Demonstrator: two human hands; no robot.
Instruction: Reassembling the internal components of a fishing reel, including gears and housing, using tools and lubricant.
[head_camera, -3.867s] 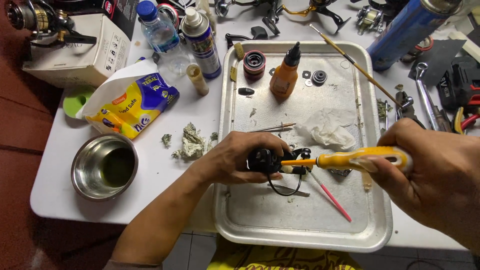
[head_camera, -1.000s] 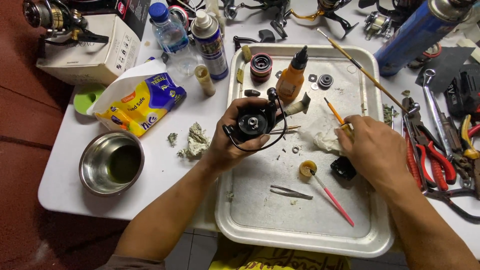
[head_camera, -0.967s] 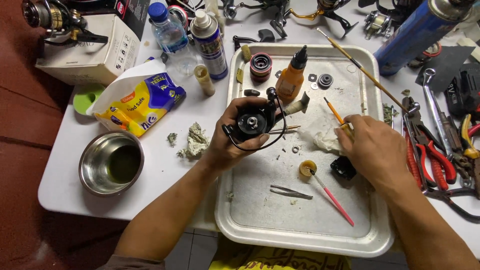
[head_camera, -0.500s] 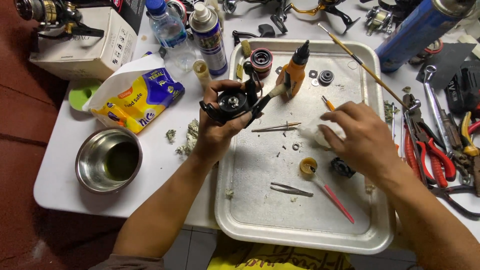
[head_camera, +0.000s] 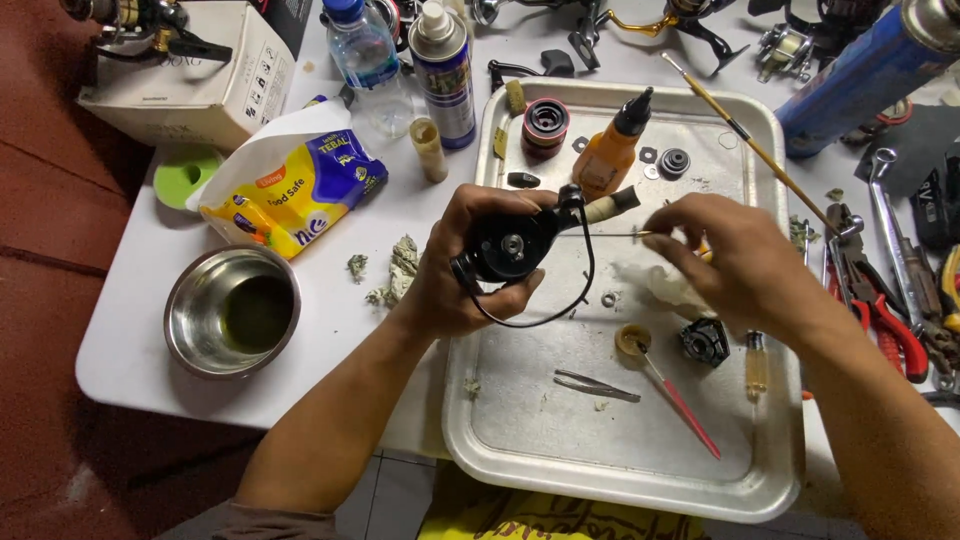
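Since half a second ago, the black reel body (head_camera: 512, 246) has been lowered from near the orange bottle (head_camera: 606, 160) to mid-tray, gripped in the left hand (head_camera: 462, 262). A thin pin (head_camera: 610, 235) is pinched by the right hand (head_camera: 722, 262) and touches the reel above the metal tray (head_camera: 560, 440).

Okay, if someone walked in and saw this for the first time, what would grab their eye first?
Most likely the black fishing reel held up in the left hand over the middle of the metal tray, with the right hand bringing a thin rod toward it. Next, the bright yellow and blue packet on the white table to the left, just above a steel bowl. Red-handled pliers lie at the right edge.
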